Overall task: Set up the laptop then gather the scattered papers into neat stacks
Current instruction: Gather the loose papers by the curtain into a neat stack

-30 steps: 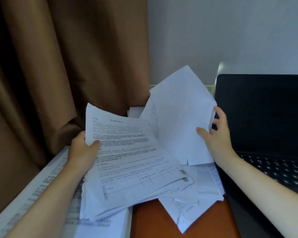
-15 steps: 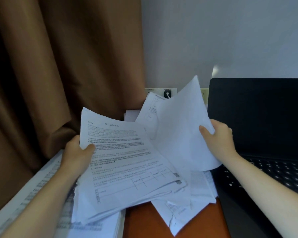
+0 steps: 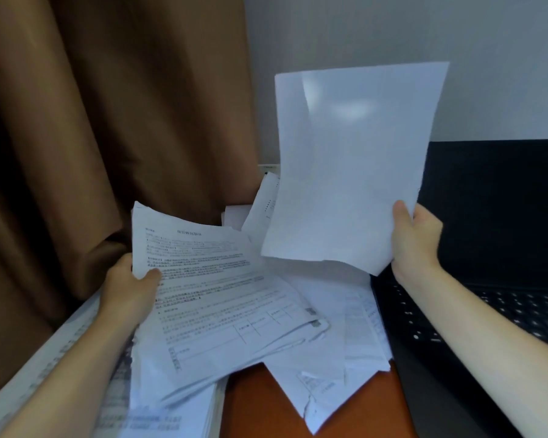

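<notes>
My left hand (image 3: 130, 289) grips the left edge of a sheaf of printed papers (image 3: 215, 305), thumb on top, held slanted over the desk. My right hand (image 3: 416, 238) pinches the right edge of a blank white sheet (image 3: 348, 165) and holds it upright above the desk. More loose papers (image 3: 339, 352) lie scattered beneath, between the sheaf and the laptop. The black laptop (image 3: 500, 235) stands open at the right, screen dark, its keyboard partly behind my right forearm.
A thick stack of printed pages (image 3: 159, 418) lies at the lower left under my left arm. The orange-brown desk top (image 3: 260, 403) shows at the front. A brown curtain (image 3: 108, 121) hangs at the left, a pale wall behind.
My right hand has lifted the white sheet up from the pile and turned it upright. The left hand and its sheaf have hardly moved.
</notes>
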The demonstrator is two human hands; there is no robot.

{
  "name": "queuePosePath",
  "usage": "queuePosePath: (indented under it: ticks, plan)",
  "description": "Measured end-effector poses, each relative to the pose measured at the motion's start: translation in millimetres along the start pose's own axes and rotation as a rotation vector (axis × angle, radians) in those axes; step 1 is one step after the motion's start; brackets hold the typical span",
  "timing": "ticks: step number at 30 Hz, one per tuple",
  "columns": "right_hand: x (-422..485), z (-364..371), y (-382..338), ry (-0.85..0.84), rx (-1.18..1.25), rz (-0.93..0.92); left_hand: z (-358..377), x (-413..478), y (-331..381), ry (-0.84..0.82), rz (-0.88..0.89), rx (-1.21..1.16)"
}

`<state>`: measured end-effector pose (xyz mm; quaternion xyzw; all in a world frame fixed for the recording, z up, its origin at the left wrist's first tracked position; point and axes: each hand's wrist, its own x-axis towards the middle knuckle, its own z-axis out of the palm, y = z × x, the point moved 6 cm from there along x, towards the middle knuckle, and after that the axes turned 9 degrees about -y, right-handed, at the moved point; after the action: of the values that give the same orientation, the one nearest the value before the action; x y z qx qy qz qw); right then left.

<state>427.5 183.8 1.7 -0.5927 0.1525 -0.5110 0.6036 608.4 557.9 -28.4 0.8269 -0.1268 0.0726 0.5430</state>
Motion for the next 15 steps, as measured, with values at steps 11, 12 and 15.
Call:
queuePosePath:
  ticks: [11, 12, 15]
  plan:
    - [-82, 87, 32, -0.64, -0.165, 0.275, 11, 2, -5, -0.076, -0.096, 0.036]
    - [-90, 95, 35, -0.693, -0.19, 0.253, 12, 4, -6, -0.075, -0.136, 0.033]
    - [-103, 114, 47, -0.844, -0.423, 0.149, 14, 5, -9, -0.093, -0.196, -0.048]
